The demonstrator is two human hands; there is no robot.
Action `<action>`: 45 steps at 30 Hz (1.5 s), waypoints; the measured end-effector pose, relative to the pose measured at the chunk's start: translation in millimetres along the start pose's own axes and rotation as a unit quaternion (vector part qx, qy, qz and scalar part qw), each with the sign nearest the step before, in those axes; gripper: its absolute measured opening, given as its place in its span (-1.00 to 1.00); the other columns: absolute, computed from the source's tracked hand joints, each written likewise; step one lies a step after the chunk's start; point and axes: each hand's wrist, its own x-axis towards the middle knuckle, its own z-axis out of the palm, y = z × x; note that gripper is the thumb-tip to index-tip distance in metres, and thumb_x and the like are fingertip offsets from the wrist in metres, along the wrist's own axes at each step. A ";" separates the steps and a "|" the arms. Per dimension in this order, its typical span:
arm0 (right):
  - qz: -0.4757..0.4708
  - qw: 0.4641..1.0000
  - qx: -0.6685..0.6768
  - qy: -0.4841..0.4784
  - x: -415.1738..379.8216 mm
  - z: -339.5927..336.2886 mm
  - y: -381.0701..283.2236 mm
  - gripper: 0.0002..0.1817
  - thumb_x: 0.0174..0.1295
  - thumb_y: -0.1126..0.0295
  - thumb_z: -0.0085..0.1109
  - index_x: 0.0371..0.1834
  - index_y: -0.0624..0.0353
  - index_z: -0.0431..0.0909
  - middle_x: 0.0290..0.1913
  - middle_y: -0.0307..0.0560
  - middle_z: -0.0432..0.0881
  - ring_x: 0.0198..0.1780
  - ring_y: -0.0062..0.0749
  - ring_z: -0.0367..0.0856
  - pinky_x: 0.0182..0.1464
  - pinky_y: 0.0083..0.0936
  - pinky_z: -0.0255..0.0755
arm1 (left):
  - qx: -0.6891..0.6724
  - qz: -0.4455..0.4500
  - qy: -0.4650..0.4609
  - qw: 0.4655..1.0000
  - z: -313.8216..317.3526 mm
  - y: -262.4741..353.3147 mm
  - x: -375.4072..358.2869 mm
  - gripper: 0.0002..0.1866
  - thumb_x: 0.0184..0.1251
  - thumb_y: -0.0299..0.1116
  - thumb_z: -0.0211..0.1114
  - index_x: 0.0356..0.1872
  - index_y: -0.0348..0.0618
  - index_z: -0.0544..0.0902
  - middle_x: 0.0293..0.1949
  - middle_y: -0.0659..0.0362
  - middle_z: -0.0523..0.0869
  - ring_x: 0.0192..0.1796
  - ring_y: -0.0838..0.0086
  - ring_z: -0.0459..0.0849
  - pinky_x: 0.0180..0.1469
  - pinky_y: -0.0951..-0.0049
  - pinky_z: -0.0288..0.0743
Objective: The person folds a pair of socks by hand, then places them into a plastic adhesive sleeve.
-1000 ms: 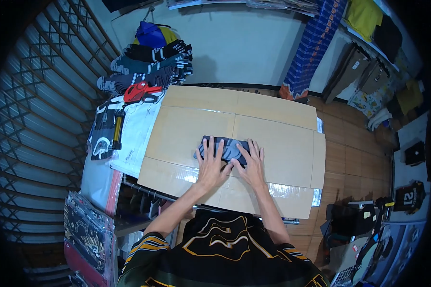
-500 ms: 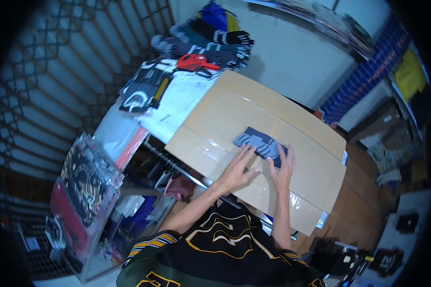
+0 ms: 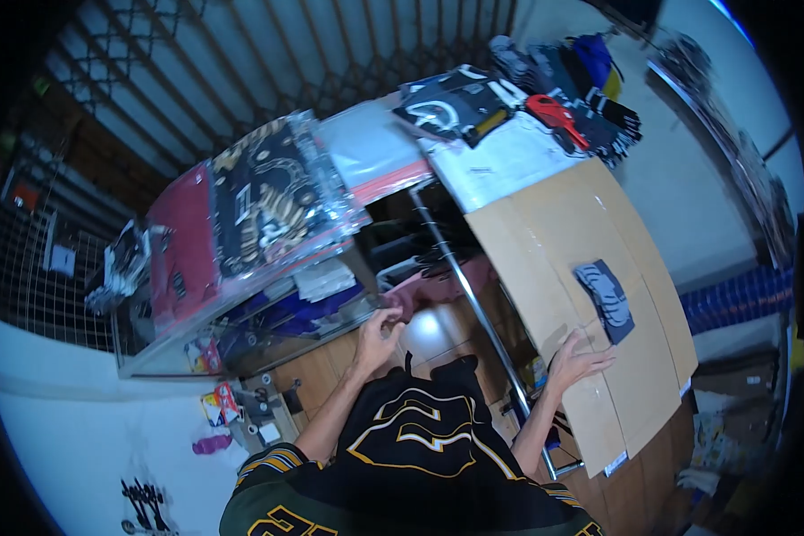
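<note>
A folded navy-and-grey piece of fabric with pale stripes (image 3: 606,302) lies flat on the cardboard sheet (image 3: 545,241). Just below it, my right hand (image 3: 581,362) rests over the cardboard with fingers stretched out, apart from the fabric and holding nothing. My left hand (image 3: 380,339) is off the cardboard to the left, over the gap beside the metal rail. Its fingers are loosely curved with the thumb apart, and I see nothing in them. Close to its fingertips hangs a dull red cloth (image 3: 433,290).
A glass case (image 3: 143,362) on the left bears bagged garments (image 3: 268,201). Beyond the cardboard lie a red-handled tool (image 3: 556,121), packaged dark items (image 3: 451,107) and piled gloves-like knitwear (image 3: 567,85). A metal rail (image 3: 473,308) runs along the cardboard's near edge.
My view has swung left. Both hands have come away from the folded fabric, which stays on the cardboard. My left hand has moved left, off the cardboard.
</note>
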 end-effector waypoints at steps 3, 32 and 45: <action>-0.059 0.997 -0.031 -0.030 -37.7 7.8 -13.6 0.08 0.33 -0.01 0.38 0.66 0.38 -0.07 0.58 0.65 -0.03 0.66 0.43 -0.11 0.60 0.31 -0.13 | -0.141 -0.137 0.128 0.972 -29.9 -40.1 -11.1 -0.72 0.41 -0.44 0.42 0.09 -0.27 0.70 -0.04 0.07 0.79 -0.02 0.42 0.76 0.10 0.42 0.63; -0.147 0.954 -0.216 -0.144 -85.8 7.3 -32.7 0.08 0.19 -0.06 0.45 0.69 0.07 0.06 0.68 0.41 -0.03 0.68 0.42 -0.13 0.50 0.59 -0.19 | -0.488 -0.252 0.299 0.780 -120.0 -168.5 47.1 -0.70 0.43 -0.45 0.44 0.08 -0.23 0.56 -0.24 0.21 0.70 -0.29 0.60 0.66 -0.44 0.64 0.43; -0.032 0.775 0.299 -0.556 -231.0 35.9 -99.4 -0.32 0.33 0.08 0.46 0.35 0.30 0.47 0.23 0.17 0.66 0.22 -0.13 0.68 0.20 -0.26 0.56 | -0.486 -0.282 0.146 0.814 -87.3 -66.1 -56.9 -0.77 0.52 -0.45 0.31 0.12 -0.14 0.59 -0.10 0.21 0.72 -0.10 0.58 0.72 -0.20 0.62 0.64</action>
